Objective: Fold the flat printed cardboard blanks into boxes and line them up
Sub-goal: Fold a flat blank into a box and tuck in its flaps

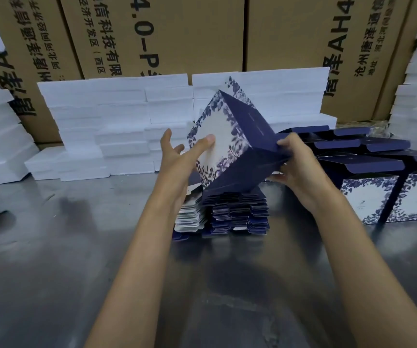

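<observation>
Big brown cartons (197, 33) are standing along the far side, I'm counting at least four faces with black print on them. In front of those, white foam slabs (117, 121) are piling up in stacks, too many to count properly, with more at the far left and far right edges. All of it is sitting on one shiny metal table (76, 259).

On the right, folded boxes (388, 199) are lining up, two floral fronts showing near the edge and more navy flaps open behind them, can't get an exact number. One stack of flat blanks (237, 217) is lying in the middle of the table.

Just above that stack, one half-formed box (230, 146) is tilting on a corner in the air. The left hand (179, 159) is pressing loosely spread fingers against its white floral face. The right hand (295, 164) is pinching the navy flap on its right side.
</observation>
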